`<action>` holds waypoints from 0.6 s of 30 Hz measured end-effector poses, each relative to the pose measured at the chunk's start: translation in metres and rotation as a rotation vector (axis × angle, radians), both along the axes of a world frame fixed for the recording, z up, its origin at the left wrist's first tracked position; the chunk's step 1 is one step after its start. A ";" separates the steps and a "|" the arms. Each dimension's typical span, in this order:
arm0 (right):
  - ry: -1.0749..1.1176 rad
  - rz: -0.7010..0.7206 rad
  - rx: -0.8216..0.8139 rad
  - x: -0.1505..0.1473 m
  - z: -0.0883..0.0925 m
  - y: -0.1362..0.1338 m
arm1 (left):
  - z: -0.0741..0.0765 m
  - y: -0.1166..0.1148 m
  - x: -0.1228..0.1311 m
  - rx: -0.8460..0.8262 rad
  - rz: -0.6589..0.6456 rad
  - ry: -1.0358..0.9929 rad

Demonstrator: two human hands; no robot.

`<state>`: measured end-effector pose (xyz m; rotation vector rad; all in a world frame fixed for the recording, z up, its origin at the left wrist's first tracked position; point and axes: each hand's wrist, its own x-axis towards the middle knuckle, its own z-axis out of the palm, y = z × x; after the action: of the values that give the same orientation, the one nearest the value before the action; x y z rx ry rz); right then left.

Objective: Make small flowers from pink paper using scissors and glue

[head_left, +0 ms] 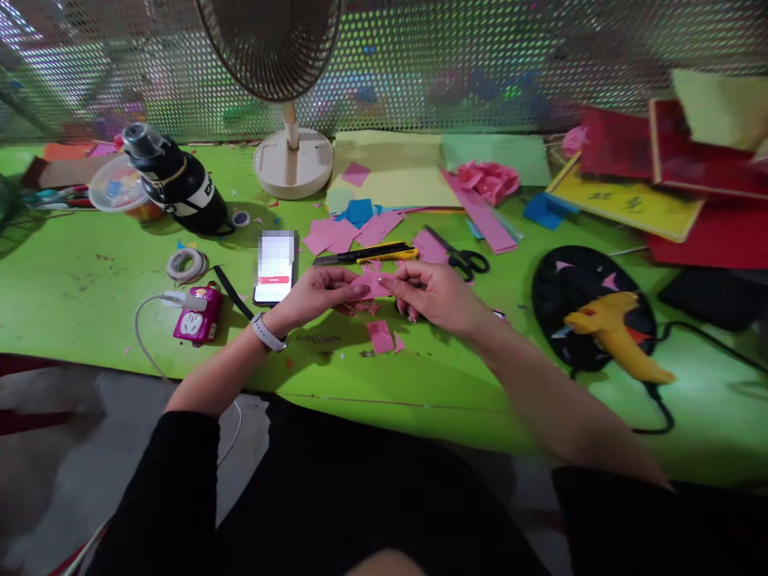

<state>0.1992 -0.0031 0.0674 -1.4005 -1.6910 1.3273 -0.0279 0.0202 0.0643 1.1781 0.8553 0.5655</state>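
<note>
Between my two hands is a small piece of pink paper (373, 283), held just above the green table. My left hand (327, 290) pinches its left edge between thumb and fingers. On the right edge, the thumb and fingertips of my right hand (429, 294) are closed. Pink scraps (380, 337) lie on the table below the hands. Just beyond them rest a yellow and black utility knife (387, 253) and black-handled scissors (462, 258), partly behind my right hand. Farther back are pink paper squares (331, 236) and a blue paper piece (360, 212).
A yellow glue gun (621, 332) lies on a round black mat (549, 300) at right, its cord trailing. At left are a phone (276, 268), a tape roll (186, 264), a purple power adapter (201, 314) and a black bottle (186, 188). A fan (293, 172) stands behind.
</note>
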 end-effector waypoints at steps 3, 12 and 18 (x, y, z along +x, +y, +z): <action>0.007 -0.001 0.010 -0.001 0.002 -0.001 | 0.001 0.000 0.000 -0.007 0.005 0.001; 0.024 -0.003 0.016 -0.002 0.003 -0.001 | 0.001 0.001 -0.001 -0.001 -0.009 -0.029; 0.044 -0.004 0.003 0.000 0.001 -0.001 | 0.000 0.000 -0.001 0.012 0.012 -0.014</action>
<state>0.1989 -0.0044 0.0687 -1.3628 -1.6593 1.3434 -0.0291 0.0199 0.0642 1.1796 0.8487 0.5891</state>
